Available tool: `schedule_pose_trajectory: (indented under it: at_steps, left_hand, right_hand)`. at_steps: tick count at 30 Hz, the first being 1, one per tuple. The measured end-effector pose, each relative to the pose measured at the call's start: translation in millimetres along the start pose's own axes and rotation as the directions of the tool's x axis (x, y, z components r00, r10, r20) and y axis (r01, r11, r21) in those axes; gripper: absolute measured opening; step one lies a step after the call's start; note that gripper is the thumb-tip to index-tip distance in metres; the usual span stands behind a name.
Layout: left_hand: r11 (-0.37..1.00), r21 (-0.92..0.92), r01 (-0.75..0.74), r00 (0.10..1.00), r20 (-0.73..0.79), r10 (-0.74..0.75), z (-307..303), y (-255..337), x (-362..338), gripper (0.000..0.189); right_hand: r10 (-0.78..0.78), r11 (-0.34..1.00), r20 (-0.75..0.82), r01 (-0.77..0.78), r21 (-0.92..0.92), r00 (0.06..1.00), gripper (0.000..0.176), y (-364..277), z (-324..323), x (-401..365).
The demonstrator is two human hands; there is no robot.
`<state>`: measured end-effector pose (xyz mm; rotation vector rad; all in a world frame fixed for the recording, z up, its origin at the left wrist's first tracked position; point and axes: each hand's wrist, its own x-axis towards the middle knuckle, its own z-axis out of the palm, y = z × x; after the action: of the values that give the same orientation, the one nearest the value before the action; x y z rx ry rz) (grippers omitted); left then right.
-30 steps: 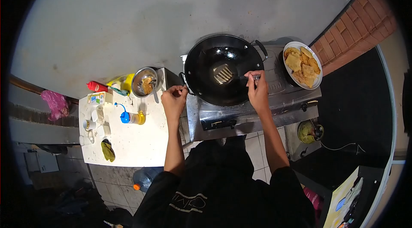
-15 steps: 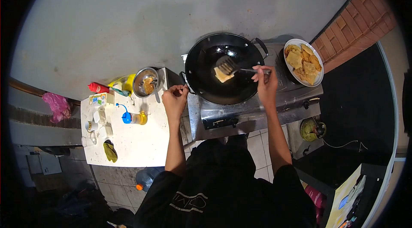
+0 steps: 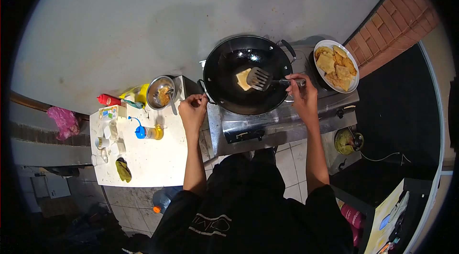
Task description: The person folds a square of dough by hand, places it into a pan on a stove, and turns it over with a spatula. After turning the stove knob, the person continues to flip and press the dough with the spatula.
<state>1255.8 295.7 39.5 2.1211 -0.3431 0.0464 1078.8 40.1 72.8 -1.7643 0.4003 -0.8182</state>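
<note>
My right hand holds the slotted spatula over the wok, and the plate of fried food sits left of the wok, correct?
Not quite: the head view shows the plate of fried food right of the wok. Your right hand does hold the slotted spatula over it.

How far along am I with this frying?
The fried pieces on the plate look done. One piece is in the wok, the spatula in your right hand beside it. Plating that one seems left; I can't tell about more.
</note>
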Motion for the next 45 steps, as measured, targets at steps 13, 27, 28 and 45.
schedule_pose_trajectory:
  at_steps: [13, 27, 28, 45]
  left_hand:
    - [0.998, 0.036, -0.046, 0.999, -0.017, 0.047, -1, 4, 0, 0.023]
    - [0.999, 0.019, -0.038, 0.999, -0.009, 0.038, 0, 5, -1, 0.022]
    - [0.998, 0.035, -0.045, 0.999, -0.010, 0.045, 0, 4, -1, 0.022]
    - [0.999, -0.026, -0.023, 0.999, -0.036, 0.022, 8, -2, -3, 0.020]
  right_hand:
    - [-0.038, 0.954, 0.323, 0.131, -0.270, 0.945, 0.027, -29, -59, -14]
    - [0.018, 0.886, 0.186, 0.071, -0.458, 0.982, 0.018, 19, -58, -29]
    - [0.021, 0.887, 0.183, 0.066, -0.457, 0.983, 0.018, 19, -54, -29]
    - [-0.046, 0.737, 0.104, 0.104, -0.668, 0.993, 0.015, 42, -36, -24]
